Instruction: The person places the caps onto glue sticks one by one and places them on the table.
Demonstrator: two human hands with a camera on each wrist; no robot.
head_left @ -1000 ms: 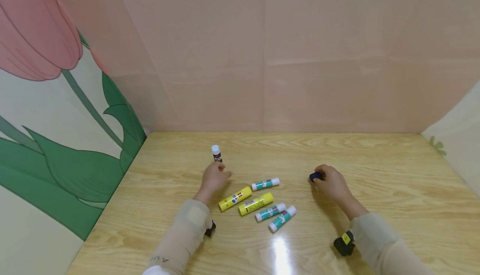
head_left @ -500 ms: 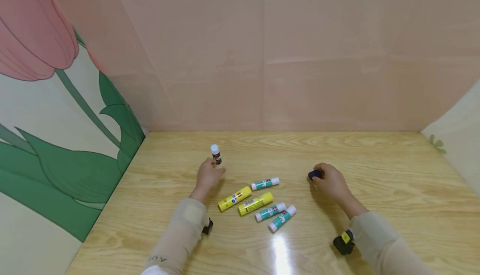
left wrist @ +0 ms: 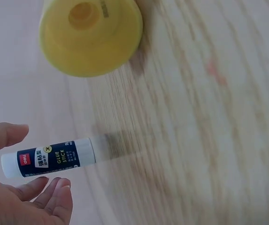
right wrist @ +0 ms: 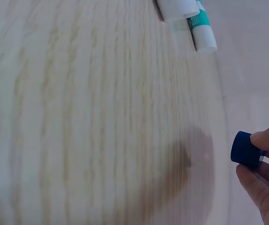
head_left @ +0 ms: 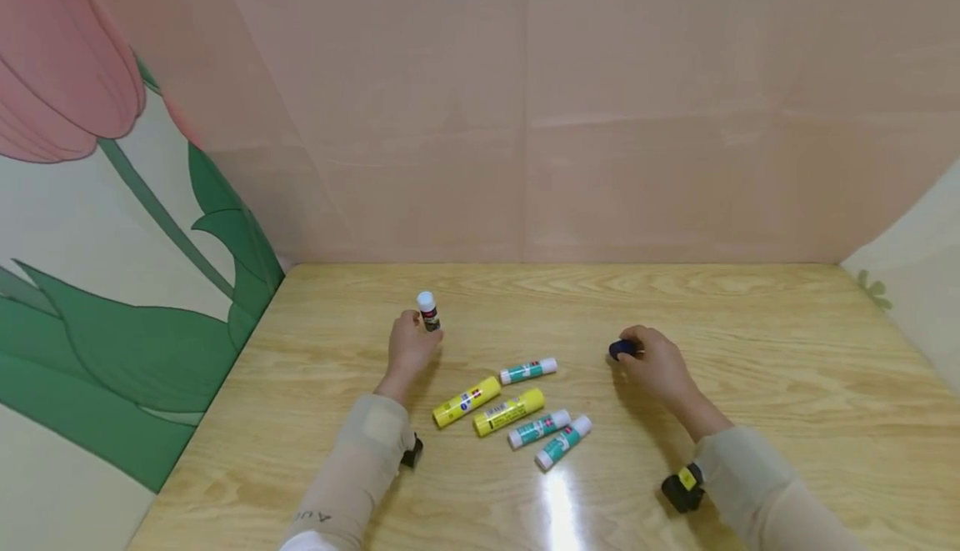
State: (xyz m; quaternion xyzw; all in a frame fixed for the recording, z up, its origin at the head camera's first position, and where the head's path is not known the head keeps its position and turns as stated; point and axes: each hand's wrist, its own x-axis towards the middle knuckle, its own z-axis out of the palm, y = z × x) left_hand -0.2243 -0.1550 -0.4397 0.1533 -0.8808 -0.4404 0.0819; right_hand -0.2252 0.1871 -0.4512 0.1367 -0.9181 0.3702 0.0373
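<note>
A white-capped glue stick (head_left: pixel 428 313) with a dark label stands upright on the table. My left hand (head_left: pixel 409 348) is beside it, fingers loosely bent. In the left wrist view, the thumb (left wrist: pixel 12 133) is apart from the glue stick (left wrist: pixel 49 157), and the other fingers lie close along its opposite side without gripping. My right hand (head_left: pixel 657 363) pinches a short dark blue cylinder (head_left: pixel 622 349), like a cap, above the table. In the right wrist view, thumb and fingers hold this blue cylinder (right wrist: pixel 245 150); whatever lies behind it is mostly hidden.
Between the hands lie two yellow glue sticks (head_left: pixel 467 402) and several teal-and-white glue sticks (head_left: pixel 529 370). The wooden table (head_left: pixel 795 351) ends at a pinkish backdrop (head_left: pixel 570 117). A tulip-printed cloth (head_left: pixel 135 351) borders the left side.
My left hand has drawn slightly left, uncovering the lower part of the dark-labelled glue stick. The right hand, still pinching the blue cylinder, has shifted slightly left.
</note>
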